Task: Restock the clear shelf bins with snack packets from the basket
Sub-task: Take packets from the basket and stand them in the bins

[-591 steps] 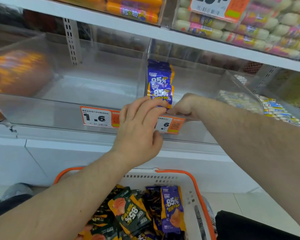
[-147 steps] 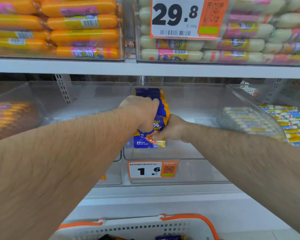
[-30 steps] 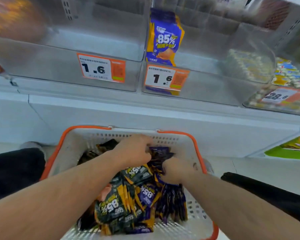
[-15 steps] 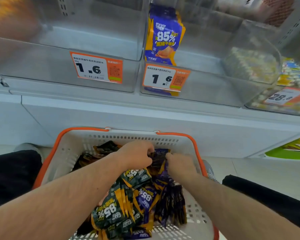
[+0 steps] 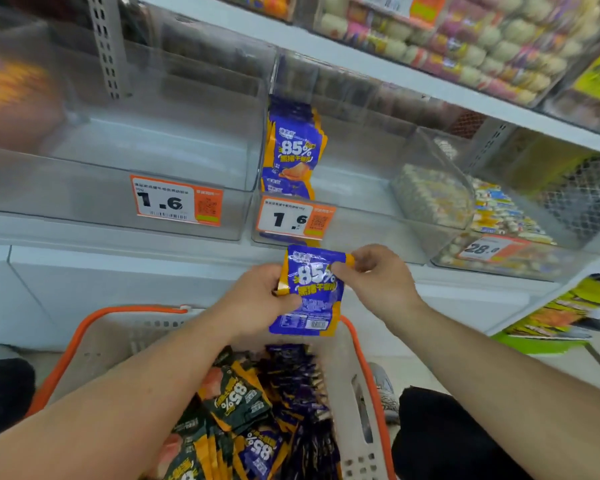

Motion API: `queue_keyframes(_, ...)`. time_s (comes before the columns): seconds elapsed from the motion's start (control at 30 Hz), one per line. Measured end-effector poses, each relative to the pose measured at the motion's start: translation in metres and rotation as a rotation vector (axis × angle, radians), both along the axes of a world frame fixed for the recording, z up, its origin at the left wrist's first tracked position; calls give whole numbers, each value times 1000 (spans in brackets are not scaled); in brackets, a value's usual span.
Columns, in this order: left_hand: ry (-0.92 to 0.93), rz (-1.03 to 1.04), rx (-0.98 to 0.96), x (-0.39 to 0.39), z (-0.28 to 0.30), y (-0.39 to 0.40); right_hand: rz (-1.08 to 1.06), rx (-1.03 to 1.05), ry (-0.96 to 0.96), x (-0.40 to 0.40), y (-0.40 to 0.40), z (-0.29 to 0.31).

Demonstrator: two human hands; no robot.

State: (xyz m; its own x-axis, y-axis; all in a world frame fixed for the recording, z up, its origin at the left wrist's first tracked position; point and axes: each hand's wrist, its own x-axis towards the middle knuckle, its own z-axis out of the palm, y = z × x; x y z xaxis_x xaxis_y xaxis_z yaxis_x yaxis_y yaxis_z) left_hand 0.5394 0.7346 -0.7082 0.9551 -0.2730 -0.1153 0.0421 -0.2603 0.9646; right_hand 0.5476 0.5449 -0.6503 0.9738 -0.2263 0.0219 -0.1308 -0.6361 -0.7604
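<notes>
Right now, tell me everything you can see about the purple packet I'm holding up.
The purple packet is a flat, glossy pouch, seemingly foil or plastic, purple with orange-yellow edges, a large white 85% and yellow characters on the front, and small print with a barcode near its bottom. It hangs upright above the basket, below the shelf bins. The left hand grips its left edge; the right hand pinches its top right corner.

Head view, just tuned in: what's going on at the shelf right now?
A person is restocking. Both hands, left hand and right hand, hold a purple snack packet above the orange-rimmed basket of purple and dark green packets. The clear bin behind the right 1.6 price tag holds a short row of matching purple packets; there is room beside them.
</notes>
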Motion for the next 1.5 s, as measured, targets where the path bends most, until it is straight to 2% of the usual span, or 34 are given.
queue_keyframes(0.03, -33, 63, -10, 1, 5, 1, -94, 26, -7, -3, 1, 3)
queue_keyframes(0.1, -228, 208, 141, -2, 17, -4, -138, 77, -4, -16, 10, 9)
queue_keyframes(0.17, -486, 282, 336, -12, 30, -14, 0, 221, 89, -26, 24, 12)
queue_keyframes(0.2, -554, 259, 395, -18, 32, -21, 80, 303, 135, -30, 32, 11)
queue_keyframes(0.27, -559, 158, 368, -28, 37, -29, 135, 436, 138, -32, 40, 8)
queue_keyframes(0.33, -549, 76, 224, -32, 42, -25, 104, 501, 101, -30, 36, 9)
queue_keyframes(0.4, -529, 112, 147, -29, 47, -16, 131, 566, 104, -30, 26, 17)
queue_keyframes(0.5, -236, 158, -41, -19, 55, -8, 280, 632, 120, -28, 17, 34)
queue_keyframes(0.57, -128, 142, -128, -15, 58, -8, 313, 564, 76, -22, 16, 39)
queue_keyframes(0.63, -159, 192, -130, -13, 60, -7, 266, 472, 29, -16, 19, 45)
queue_keyframes(0.73, -182, 272, -177, -8, 68, -6, 209, 448, -18, -3, 24, 68)
queue_keyframes(0.9, -103, 452, -241, 4, 70, 5, 188, 224, -421, 53, 26, 111)
queue_keyframes(0.97, -83, 457, -225, 5, 70, 8, 173, 133, -464, 73, 27, 113)
queue_keyframes(1.07, -71, 418, -174, 3, 68, 9, 215, -101, -321, 102, 37, 97)
queue_keyframes(1.2, -65, 389, -150, 3, 64, 10, 230, -88, 19, 124, 57, 73)
queue_keyframes(1.3, -49, 373, -129, 4, 57, 10, 231, -293, 277, 124, 69, 67)
queue_keyframes(1.37, -32, 353, -108, 4, 52, 10, 246, -429, 377, 115, 74, 73)
queue_keyframes(1.43, -8, 316, -72, 3, 45, 9, 238, -550, 362, 104, 76, 83)
queue_keyframes(1.47, 2, 295, -56, 3, 41, 8, 203, -593, 251, 102, 74, 81)
queue_keyframes(1.5, 16, 272, -41, 2, 37, 7, 134, -607, 33, 98, 71, 76)
